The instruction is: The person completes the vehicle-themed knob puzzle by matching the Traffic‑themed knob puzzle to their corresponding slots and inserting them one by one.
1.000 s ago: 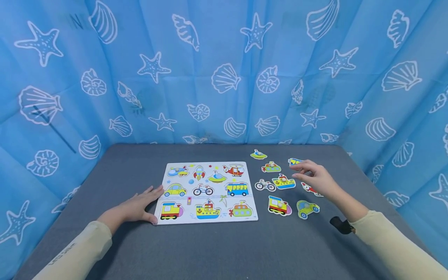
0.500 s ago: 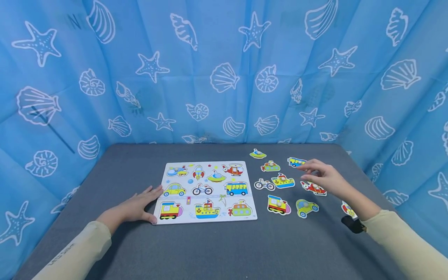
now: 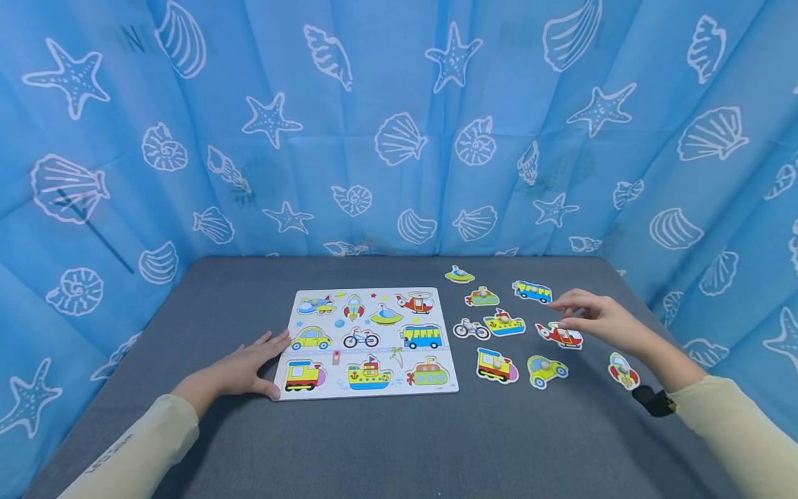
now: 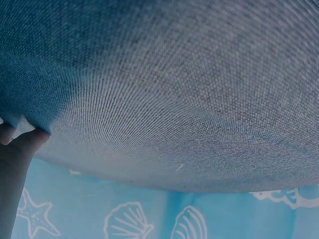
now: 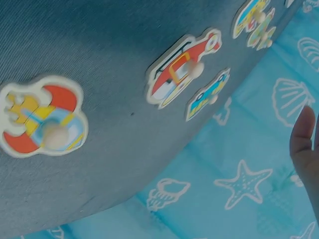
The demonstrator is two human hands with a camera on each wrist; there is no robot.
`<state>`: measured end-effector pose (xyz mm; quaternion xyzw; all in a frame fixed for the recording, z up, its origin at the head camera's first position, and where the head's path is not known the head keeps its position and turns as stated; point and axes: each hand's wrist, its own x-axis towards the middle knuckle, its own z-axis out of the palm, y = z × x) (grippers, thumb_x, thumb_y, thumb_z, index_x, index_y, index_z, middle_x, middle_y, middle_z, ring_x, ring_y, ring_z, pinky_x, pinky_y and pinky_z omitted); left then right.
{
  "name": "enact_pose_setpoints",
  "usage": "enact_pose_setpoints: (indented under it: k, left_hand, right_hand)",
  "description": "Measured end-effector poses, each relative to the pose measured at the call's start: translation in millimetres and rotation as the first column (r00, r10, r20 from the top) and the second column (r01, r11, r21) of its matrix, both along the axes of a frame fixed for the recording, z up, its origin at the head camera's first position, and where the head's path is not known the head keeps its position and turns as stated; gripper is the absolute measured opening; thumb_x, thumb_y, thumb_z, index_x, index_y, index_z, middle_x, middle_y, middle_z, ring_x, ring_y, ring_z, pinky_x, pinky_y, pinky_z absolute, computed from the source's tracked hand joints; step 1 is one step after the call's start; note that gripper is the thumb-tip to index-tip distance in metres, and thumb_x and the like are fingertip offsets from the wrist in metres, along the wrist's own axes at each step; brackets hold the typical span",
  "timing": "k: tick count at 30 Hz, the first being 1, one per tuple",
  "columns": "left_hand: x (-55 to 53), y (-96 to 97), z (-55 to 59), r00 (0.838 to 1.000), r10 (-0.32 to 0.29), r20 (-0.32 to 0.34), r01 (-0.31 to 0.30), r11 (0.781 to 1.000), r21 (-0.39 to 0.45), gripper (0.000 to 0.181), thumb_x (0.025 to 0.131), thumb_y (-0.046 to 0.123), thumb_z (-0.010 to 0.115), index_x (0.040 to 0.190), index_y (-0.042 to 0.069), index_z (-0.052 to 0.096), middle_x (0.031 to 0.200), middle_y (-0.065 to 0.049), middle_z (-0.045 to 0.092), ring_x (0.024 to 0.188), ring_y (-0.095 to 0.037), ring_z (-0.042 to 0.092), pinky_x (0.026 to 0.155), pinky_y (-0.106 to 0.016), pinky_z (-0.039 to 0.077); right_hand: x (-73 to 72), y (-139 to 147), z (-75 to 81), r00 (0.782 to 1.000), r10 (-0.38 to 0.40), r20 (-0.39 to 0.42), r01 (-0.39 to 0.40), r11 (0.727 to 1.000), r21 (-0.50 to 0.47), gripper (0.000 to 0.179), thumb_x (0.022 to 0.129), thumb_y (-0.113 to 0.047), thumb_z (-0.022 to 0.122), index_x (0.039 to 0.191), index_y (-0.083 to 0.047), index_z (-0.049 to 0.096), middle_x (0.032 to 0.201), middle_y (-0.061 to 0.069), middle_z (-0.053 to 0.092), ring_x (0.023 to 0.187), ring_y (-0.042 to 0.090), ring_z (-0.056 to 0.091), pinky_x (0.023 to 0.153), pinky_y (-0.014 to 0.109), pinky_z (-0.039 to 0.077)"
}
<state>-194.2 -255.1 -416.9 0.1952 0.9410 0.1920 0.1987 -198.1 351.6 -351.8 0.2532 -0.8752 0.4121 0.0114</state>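
My left hand (image 3: 240, 367) rests at the left edge of a white puzzle board (image 3: 450, 382) printed with vehicles, fingers spread along its edge. In the left wrist view only some fingertips (image 4: 32, 139) show. My right hand (image 3: 598, 322) hovers over the helicopter puzzle piece (image 3: 569, 339), fingers loosely bent and nothing held. Just left of its fingertips lies the bus piece (image 3: 532, 291); the rocket piece (image 3: 623, 371) lies beneath the forearm side. The right wrist view shows round knobs on the helicopter piece (image 5: 177, 72) and the rocket piece (image 5: 42, 117).
Between board and right hand lie a UFO piece (image 3: 459, 274), submarine (image 3: 482, 297), bicycle (image 3: 471, 329), ship (image 3: 503, 324), train (image 3: 496, 365) and car (image 3: 547, 372). A knobbed plane (image 3: 316, 305) sits on the board. Blue shell-patterned curtains (image 3: 399, 187) surround the grey table (image 3: 374, 450).
My right hand has drawn away to the right from above the bus piece, uncovering the bus, the helicopter and the rocket. The left hand has stayed in place on the board's edge.
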Motion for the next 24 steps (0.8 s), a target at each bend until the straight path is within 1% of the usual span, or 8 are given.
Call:
enact_pose_setpoints:
  k: [3,7,12,15,17,21,24]
  left_hand:
    - [-0.6,-0.1,-0.1,1.0,-0.005,0.0,0.005,1.0,0.002,0.112,0.072,0.05,0.08,0.153,0.0,0.022,0.157,-0.024,0.018,0.142,-0.05,0.008,0.103,-0.074,0.009]
    - [-1.1,-0.4,-1.2,1.0,-0.01,-0.001,0.01,1.0,0.005,0.111,0.072,0.05,0.08,0.153,0.0,0.022,0.158,-0.023,0.018,0.142,-0.05,0.008,0.103,-0.075,0.009]
    - [-1.8,-1.2,-2.8,1.0,-0.012,-0.004,0.012,1.0,0.001,0.111,0.072,0.051,0.08,0.153,0.001,0.022,0.158,-0.023,0.018,0.142,-0.05,0.008,0.103,-0.074,0.01]
    - [-2.0,-1.3,-2.7,1.0,-0.009,-0.003,0.009,1.0,-0.001,0.111,0.072,0.051,0.08,0.153,0.001,0.022,0.158,-0.023,0.018,0.142,-0.05,0.008,0.103,-0.074,0.01]
    - [-2.0,-1.2,-2.6,1.0,-0.008,-0.003,0.008,1.0,0.0,0.111,0.072,0.051,0.08,0.153,0.001,0.022,0.158,-0.023,0.018,0.142,-0.05,0.008,0.103,-0.074,0.01]
    - [-2.3,-1.3,-3.1,1.0,-0.012,-0.007,0.012,1.0,0.0,0.111,0.072,0.051,0.08,0.153,0.001,0.023,0.158,-0.023,0.018,0.142,-0.05,0.009,0.103,-0.074,0.01]
    - [-2.1,-1.2,-3.2,1.0,-0.013,-0.006,0.013,1.0,0.005,0.111,0.072,0.051,0.08,0.153,0.001,0.023,0.158,-0.023,0.019,0.142,-0.05,0.009,0.103,-0.074,0.01]
  right_hand:
    - [1.2,6.4,1.2,0.999,0.003,0.033,-0.003,1.0,0.001,0.03,0.092,0.002,0.062,0.114,-0.017,0.07,0.102,-0.013,0.058,0.081,0.01,0.055,0.062,0.024,0.047]
    - [1.1,15.6,2.8,0.998,0.029,0.061,-0.028,1.0,-0.012,0.029,0.093,0.003,0.06,0.116,-0.011,0.069,0.104,-0.013,0.059,0.086,0.009,0.055,0.067,0.022,0.048]
    - [-1.8,31.4,-0.1,0.993,0.05,0.111,-0.045,0.998,-0.046,0.036,0.093,0.006,0.057,0.116,-0.018,0.069,0.106,-0.015,0.06,0.086,0.008,0.056,0.07,0.02,0.049]
    - [-3.1,41.2,-2.5,0.988,0.048,0.147,-0.042,0.998,-0.042,0.038,0.093,0.007,0.056,0.114,-0.021,0.071,0.105,-0.016,0.06,0.086,0.007,0.055,0.069,0.02,0.048]
    - [-3.3,46.2,-3.2,0.985,0.06,0.164,-0.055,0.998,-0.03,0.038,0.093,0.008,0.056,0.114,-0.019,0.071,0.103,-0.014,0.06,0.086,0.008,0.053,0.067,0.022,0.047]
    - [-2.7,55.0,-5.3,0.98,0.051,0.192,-0.05,0.999,-0.012,0.034,0.093,0.007,0.056,0.113,-0.016,0.072,0.1,-0.011,0.059,0.085,0.008,0.053,0.067,0.022,0.048]
    - [-2.3,64.3,-6.8,0.973,0.037,0.229,-0.035,0.999,-0.013,0.035,0.094,0.006,0.056,0.114,-0.019,0.072,0.101,-0.012,0.06,0.087,0.006,0.055,0.07,0.022,0.051]
